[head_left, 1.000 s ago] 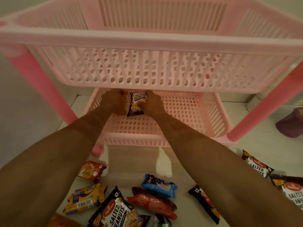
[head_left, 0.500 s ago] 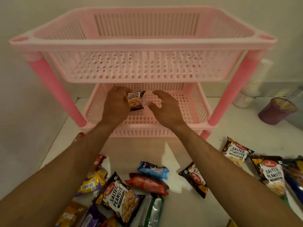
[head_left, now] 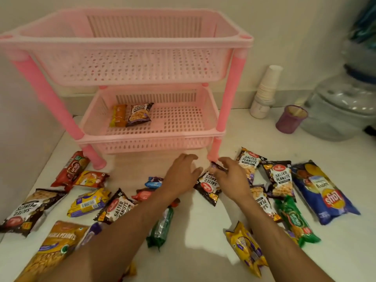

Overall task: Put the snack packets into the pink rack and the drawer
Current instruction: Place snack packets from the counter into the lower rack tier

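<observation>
The two-tier pink rack (head_left: 130,41) stands at the back of the white counter. Its lower basket (head_left: 183,123) holds a salted peanuts packet (head_left: 140,115) and an orange packet (head_left: 118,116), side by side at the left. The upper basket holds nothing. In front of the rack, my right hand (head_left: 230,176) pinches the top edge of a small black salted peanuts packet (head_left: 208,187) lying on the counter. My left hand (head_left: 181,175) hovers just left of that packet, fingers apart, holding nothing. Several more snack packets lie scattered around both arms.
A blue chips bag (head_left: 323,192) and a green biscuit pack (head_left: 295,218) lie at the right. A stack of paper cups (head_left: 265,86), a purple cup (head_left: 290,119) and a water jug (head_left: 337,110) stand at the back right. A red biscuit pack (head_left: 70,169) lies by the rack's left leg.
Both hands have pulled out of the lower basket, leaving the peanuts packet there, and dropped to the counter. My right hand has taken hold of another peanuts packet. The view has pulled back.
</observation>
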### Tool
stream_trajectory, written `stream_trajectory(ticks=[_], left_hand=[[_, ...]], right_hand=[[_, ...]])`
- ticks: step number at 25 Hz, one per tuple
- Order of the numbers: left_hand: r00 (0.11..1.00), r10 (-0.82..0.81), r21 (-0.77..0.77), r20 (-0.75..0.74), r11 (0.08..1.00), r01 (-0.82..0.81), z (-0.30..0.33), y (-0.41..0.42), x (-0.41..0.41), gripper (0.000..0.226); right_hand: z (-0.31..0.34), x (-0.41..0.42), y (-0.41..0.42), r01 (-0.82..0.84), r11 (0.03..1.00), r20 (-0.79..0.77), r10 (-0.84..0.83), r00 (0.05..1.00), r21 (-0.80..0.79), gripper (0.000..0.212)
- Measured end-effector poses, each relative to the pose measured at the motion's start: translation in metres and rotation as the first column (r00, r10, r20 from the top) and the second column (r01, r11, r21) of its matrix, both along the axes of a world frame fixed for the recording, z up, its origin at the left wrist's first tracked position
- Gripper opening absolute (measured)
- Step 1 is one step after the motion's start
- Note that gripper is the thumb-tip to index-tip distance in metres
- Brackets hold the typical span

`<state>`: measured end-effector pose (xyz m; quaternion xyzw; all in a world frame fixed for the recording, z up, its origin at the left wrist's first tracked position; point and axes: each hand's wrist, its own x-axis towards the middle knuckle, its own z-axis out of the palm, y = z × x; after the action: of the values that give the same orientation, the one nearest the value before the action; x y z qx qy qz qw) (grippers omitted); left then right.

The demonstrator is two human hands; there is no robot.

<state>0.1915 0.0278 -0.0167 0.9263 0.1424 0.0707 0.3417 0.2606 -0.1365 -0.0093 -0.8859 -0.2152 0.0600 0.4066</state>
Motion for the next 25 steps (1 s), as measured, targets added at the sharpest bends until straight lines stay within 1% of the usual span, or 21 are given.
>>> stream_trajectory(ticks=[2,4,5,7,9,10,12,14,15,17,19,20,23,25], left_hand=[[0.985,-0.009,-0.011,-0.175,1.0,0.007,-0.012,-0.015,0.004,0.056],[0.964,-0.027,0.002,-0.264,1.0,0.028,-0.021,-0.03,0.007,0.055],[0.963,-0.014,-0.011,-0.27,1.0,0.012,-0.023,-0.035,0.008,0.052],[0.965,0.025,-0.08,-0.262,0.996,-0.048,-0.024,-0.041,0.009,0.046],[0.959,0.023,-0.127,-0.282,0.99,-0.061,-0.023,-0.043,0.01,0.04],[0.955,0.013,-0.138,-0.295,0.989,-0.056,-0.022,-0.042,0.01,0.037],[0.958,0.003,-0.174,-0.288,0.983,-0.056,-0.02,-0.039,0.01,0.032],[0.968,-0.003,-0.24,-0.253,0.969,-0.06,-0.015,-0.034,0.008,0.027],[0.973,-0.006,-0.299,-0.231,0.952,-0.065,-0.012,-0.031,0.005,0.026],[0.983,-0.003,-0.447,-0.183,0.891,-0.081,-0.004,-0.025,-0.003,0.026],[0.99,0.011,-0.533,-0.142,0.842,-0.086,0.005,-0.016,-0.015,0.027],[0.993,0.014,-0.573,-0.117,0.816,-0.079,0.01,-0.011,-0.021,0.026],[0.996,0.054,-0.657,-0.072,0.748,-0.088,0.025,0.007,-0.039,0.023],[0.995,0.079,-0.649,-0.063,0.754,-0.101,0.036,0.022,-0.048,0.024]], right_hand=[[-0.012,-0.004,-0.011,-0.06,0.994,-0.026,0.058,0.998,-0.095,0.044],[-0.021,-0.006,-0.017,-0.121,0.971,-0.05,0.113,0.992,-0.207,0.051],[-0.024,-0.006,-0.019,-0.134,0.961,-0.059,0.123,0.991,-0.24,0.053],[-0.025,-0.004,-0.022,-0.145,0.959,-0.084,0.128,0.988,-0.243,0.056],[-0.022,0.0,-0.027,-0.12,0.97,-0.108,0.099,0.989,-0.21,0.048],[-0.019,0.003,-0.029,-0.065,0.982,-0.096,0.049,0.994,-0.179,0.04],[-0.012,0.013,-0.036,0.131,0.984,-0.032,-0.136,0.99,-0.121,0.032],[-0.006,0.027,-0.043,0.314,0.934,0.031,-0.314,0.949,-0.168,0.038],[-0.006,0.034,-0.045,0.356,0.908,0.03,-0.359,0.933,-0.218,0.042],[-0.008,0.044,-0.046,0.368,0.878,-0.053,-0.402,0.914,-0.305,0.053],[-0.012,0.048,-0.042,0.36,0.861,-0.135,-0.43,0.893,-0.359,0.064],[-0.015,0.05,-0.039,0.358,0.859,-0.137,-0.43,0.892,-0.367,0.064],[-0.019,0.058,-0.033,0.359,0.874,-0.101,-0.41,0.906,-0.326,0.053],[-0.021,0.062,-0.033,0.377,0.883,-0.103,-0.418,0.903,-0.28,0.05]])
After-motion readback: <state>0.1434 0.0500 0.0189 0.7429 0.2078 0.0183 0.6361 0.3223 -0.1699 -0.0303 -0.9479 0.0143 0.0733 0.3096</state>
